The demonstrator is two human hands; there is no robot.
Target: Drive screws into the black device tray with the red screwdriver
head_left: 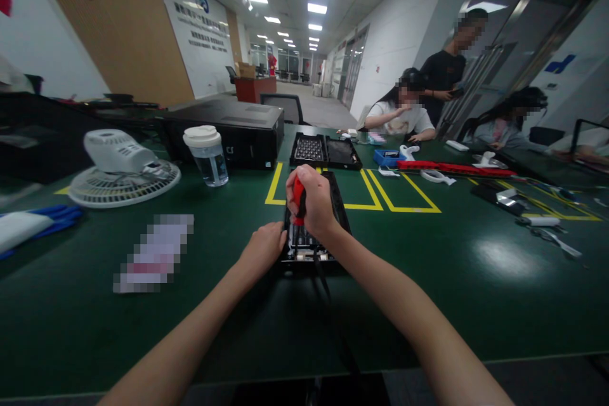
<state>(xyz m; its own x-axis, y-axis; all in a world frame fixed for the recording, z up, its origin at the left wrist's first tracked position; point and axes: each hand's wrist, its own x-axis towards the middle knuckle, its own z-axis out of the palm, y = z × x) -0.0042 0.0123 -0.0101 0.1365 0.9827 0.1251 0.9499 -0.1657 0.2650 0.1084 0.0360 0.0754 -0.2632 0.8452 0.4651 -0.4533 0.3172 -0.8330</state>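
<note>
My right hand (313, 200) is clamped round the screwdriver (299, 195), its shaft pointing down to the black case (339, 202) beneath my fingers, long side running away; my left hand (267, 244) is at its left edge, grip unclear.

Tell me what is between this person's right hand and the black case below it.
A red-handled tool, seemingly a screwdriver: the right hand grips it, its shaft pointing down at the black case. The head view shows this.

Two bare forearms (200, 323), bare left hand (268, 242), bare right hand (314, 200)
</note>
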